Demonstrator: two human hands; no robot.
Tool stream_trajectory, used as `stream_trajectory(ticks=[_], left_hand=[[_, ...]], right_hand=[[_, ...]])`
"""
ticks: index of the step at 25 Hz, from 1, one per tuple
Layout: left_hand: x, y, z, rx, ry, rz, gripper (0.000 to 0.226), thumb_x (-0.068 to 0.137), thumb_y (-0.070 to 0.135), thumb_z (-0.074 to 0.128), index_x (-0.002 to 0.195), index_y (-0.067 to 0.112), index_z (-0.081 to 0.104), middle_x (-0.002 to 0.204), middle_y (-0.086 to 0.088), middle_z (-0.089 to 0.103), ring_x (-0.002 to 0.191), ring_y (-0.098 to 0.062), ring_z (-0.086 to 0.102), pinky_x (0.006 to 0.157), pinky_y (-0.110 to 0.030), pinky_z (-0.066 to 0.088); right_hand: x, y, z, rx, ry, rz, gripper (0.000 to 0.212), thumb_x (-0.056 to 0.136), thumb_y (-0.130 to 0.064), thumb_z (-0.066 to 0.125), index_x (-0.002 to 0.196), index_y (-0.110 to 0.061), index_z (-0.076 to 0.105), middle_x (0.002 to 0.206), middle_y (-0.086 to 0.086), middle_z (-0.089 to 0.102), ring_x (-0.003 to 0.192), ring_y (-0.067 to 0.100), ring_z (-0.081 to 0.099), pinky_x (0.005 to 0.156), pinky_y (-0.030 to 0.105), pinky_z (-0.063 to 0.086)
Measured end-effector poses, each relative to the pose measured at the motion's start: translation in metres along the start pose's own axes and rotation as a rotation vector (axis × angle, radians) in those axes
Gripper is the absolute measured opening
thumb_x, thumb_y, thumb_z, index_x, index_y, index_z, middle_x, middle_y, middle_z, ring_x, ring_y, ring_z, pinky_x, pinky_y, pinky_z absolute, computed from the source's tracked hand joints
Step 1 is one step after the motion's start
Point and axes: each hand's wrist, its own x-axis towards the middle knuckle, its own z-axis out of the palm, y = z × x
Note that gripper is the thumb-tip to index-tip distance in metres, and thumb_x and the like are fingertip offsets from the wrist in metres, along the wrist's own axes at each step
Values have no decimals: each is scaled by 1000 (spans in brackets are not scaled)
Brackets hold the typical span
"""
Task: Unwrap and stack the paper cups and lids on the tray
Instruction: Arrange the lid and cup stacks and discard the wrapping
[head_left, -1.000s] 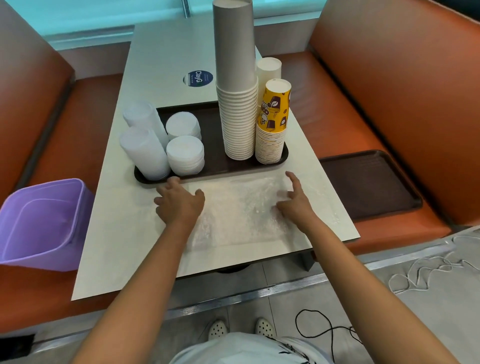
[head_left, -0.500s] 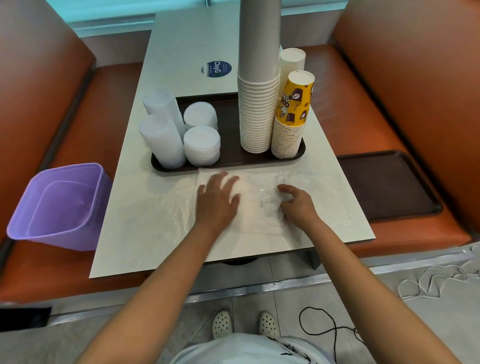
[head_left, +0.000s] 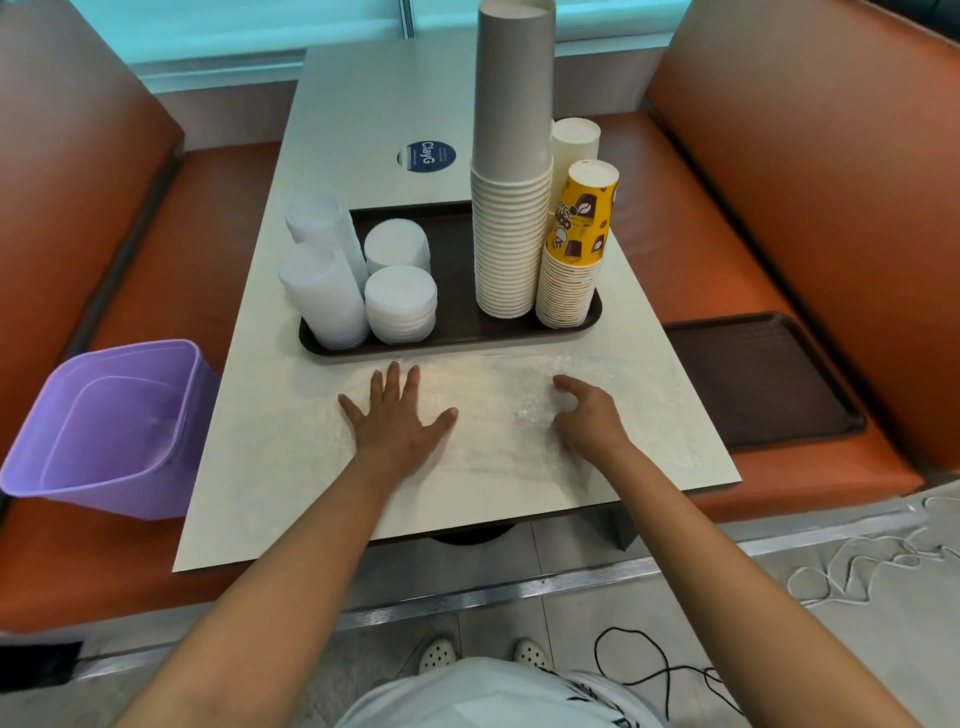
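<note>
Head view: cups (head_left: 511, 244) and lids (head_left: 400, 304) stand unwrapped, stacked on tray (head_left: 457, 340), frame centre; stacking looks done. Clear wrapper (head_left: 519, 415) lies flat on table, just below tray. Left hand (head_left: 397, 423) flat, fingers spread, pressing wrapper, prob. to flatten it. Right hand (head_left: 589, 415) fingers curled, apparently pinching wrapper.

The left hand (head_left: 397, 415) has slid across the clear plastic wrap (head_left: 519, 415) on the bench (head_left: 249, 467). A second ago it was loosely curled near the tray's front edge; now it lies flat with fingers spread, pressing the wrap down. The right hand (head_left: 589, 418) went from a pointing finger to a bunched pinch, and now its fingers curl over the wrap, which lies smoother.
</note>
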Motion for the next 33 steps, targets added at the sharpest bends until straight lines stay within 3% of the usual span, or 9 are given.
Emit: stream_trajectory(ticks=[3, 6, 9, 12, 16, 19, 22, 28, 33], left_hand=[[-15, 22, -14, -186, 228, 311, 89, 79, 78, 26, 148, 23, 26, 157, -6, 17, 144, -31, 9, 112, -59, 8], [-43, 50, -18, -237, 100, 660, 94, 73, 76, 41, 149, 26, 19, 156, 4, 22, 145, -16, 14, 115, -47, 4], [-42, 58, -3, -355, 105, 589, 66, 90, 41, 55, 147, 26, 26, 148, 4, 39, 135, -15, 37, 115, -38, 13], [-44, 52, -9, -966, -10, 370, 31, 97, 10, 48, 124, 23, 57, 120, 5, 62, 107, -11, 59, 92, -15, 41], [-51, 27, -31, -1280, -285, 236, 34, 94, -3, 42, 120, 10, 59, 106, 3, 69, 94, -1, 65, 81, -8, 45], [-54, 9, -40, -1307, -386, 231, 38, 90, -10, 41, 116, 11, 59, 93, 9, 73, 92, -2, 67, 78, -8, 47], [-55, 6, -52, -1219, -382, 305, 37, 90, -9, 44, 112, 15, 61, 96, 12, 72, 91, -1, 66, 82, -9, 45], [-49, 1, -94, -1083, -3, 455, 30, 89, -2, 58, 114, 14, 63, 86, 23, 70, 89, 10, 62, 81, -7, 43], [-51, -23, -90, -900, -182, 416, 29, 84, -6, 63, 107, 11, 67, 77, 25, 69, 78, 11, 62, 73, -6, 45]], right_hand=[[-1, -16, 4, 84, 10, 43, 62, 82, 12, 51, 141, -8, 42, 141, 8, 43, 104, 36, 60, 49, 21, 54], [-2, -34, 1, 236, -23, 64, 52, 85, 2, 50, 136, -8, 46, 131, 8, 48, 103, 32, 60, 67, 33, 58], [-16, -53, -7, 500, -156, 131, 39, 94, -9, 52, 133, -5, 47, 125, 12, 50, 95, 29, 59, 69, 33, 56], [-26, -60, -20, 487, -301, 76, 45, 97, -33, 47, 139, -17, 39, 130, 11, 50, 93, 30, 65, 76, 37, 54], [-18, -41, -22, 193, -173, -173, 81, 86, 6, 51, 149, -31, 15, 152, 8, 29, 130, 27, 41, 94, 38, 48], [-15, -25, -7, -225, -244, -346, 96, 77, 0, 69, 150, -30, 14, 158, -4, 13, 143, 16, 19, 112, 30, 24], [-10, -15, 9, -169, -283, -435, 69, 74, -11, 78, 134, -22, 46, 150, -2, 30, 131, 12, 36, 109, 25, 31], [-16, -42, 16, 74, 163, -636, 13, 79, -7, 74, 89, -10, 67, 100, 2, 62, 90, 7, 52, 76, 6, 39], [-13, -19, 8, -221, -130, -831, 26, 65, 0, 81, 80, -15, 67, 115, -5, 57, 122, 15, 50, 80, 8, 42]])
